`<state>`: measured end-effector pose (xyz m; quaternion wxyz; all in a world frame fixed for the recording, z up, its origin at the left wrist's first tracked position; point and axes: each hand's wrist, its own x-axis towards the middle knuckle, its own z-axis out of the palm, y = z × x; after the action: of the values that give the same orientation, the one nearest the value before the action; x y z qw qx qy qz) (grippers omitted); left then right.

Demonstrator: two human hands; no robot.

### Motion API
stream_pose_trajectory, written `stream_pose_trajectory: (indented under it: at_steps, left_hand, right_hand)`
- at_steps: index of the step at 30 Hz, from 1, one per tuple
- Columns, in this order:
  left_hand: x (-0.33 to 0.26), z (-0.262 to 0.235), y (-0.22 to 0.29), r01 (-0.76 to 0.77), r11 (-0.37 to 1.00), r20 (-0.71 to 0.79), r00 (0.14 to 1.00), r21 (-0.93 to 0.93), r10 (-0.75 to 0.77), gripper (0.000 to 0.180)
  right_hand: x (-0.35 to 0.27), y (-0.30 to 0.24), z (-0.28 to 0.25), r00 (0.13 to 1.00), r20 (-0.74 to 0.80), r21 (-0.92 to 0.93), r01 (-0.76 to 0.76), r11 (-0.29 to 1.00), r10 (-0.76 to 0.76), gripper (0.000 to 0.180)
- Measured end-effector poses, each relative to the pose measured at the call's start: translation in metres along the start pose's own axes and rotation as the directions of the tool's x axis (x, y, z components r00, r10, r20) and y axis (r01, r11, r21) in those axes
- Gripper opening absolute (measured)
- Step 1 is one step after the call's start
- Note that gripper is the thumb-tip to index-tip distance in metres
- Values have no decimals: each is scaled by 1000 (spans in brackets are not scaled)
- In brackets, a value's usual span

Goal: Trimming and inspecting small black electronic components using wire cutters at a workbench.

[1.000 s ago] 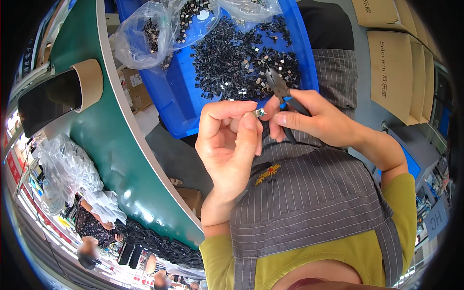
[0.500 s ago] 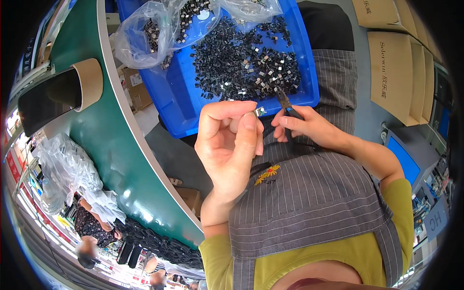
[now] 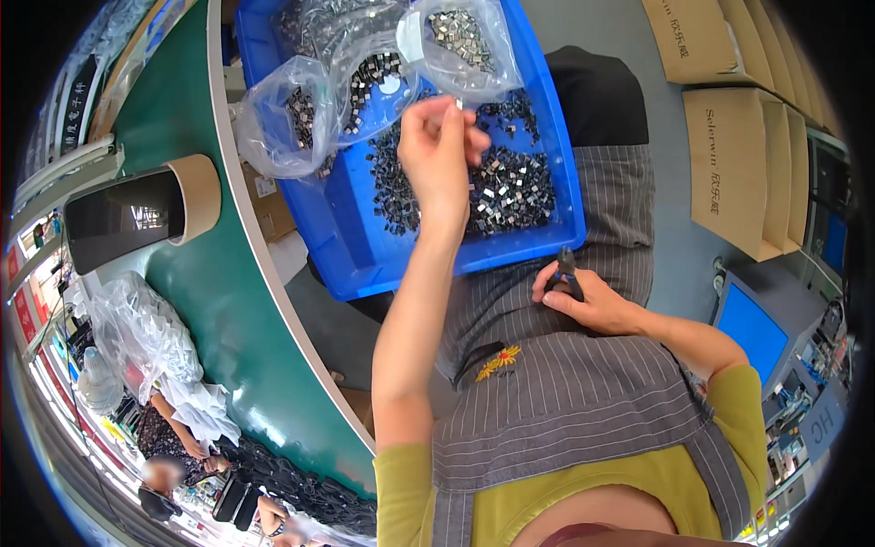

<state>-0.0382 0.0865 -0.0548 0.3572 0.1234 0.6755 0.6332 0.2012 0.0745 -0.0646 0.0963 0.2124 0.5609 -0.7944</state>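
My left hand (image 3: 439,150) is stretched out over the blue tray (image 3: 369,264) on my lap, fingers pinched on a small part at the mouth of a clear plastic bag of metal parts (image 3: 456,46). The tray holds a heap of small black and silver parts (image 3: 497,191). My right hand (image 3: 588,301) rests on my striped apron near the tray's near edge, closed around small pliers (image 3: 567,269) whose dark tip points up.
Two more clear bags of parts (image 3: 301,118) lie in the tray's far end. A green curved table (image 3: 219,301) runs on the left with a roll of tape (image 3: 196,196) and crumpled plastic (image 3: 137,333). Cardboard boxes (image 3: 738,164) stand at right.
My left hand has gone from close to my chest out over the tray to the bag. My right hand with the pliers has dropped down onto my lap.
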Motion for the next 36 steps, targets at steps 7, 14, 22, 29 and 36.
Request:
stream_pose_trajectory:
  at_steps: [7,14,22,29,36]
  left_hand:
    - [29,6,3,-75,981,-1,997,181,77,21]
    - [98,-72,-31,-286,432,55,880,855,472,17]
    - [125,-50,-34,-112,121,49,899,986,435,21]
    - [92,-58,-22,-309,307,86,816,900,572,12]
    - [-84,-32,47,44,999,169,984,16,-46,12]
  right_hand:
    - [19,-12,-7,1000,-5,-131,3,991,-4,31]
    - [34,-42,-11,993,83,-207,102,973,-87,32]
    - [44,-68,-29,973,-152,-119,157,980,-174,22]
    - [44,-66,-20,975,-136,-151,154,977,-174,21]
    - [49,-78,-14,908,-254,-490,175,854,-332,23]
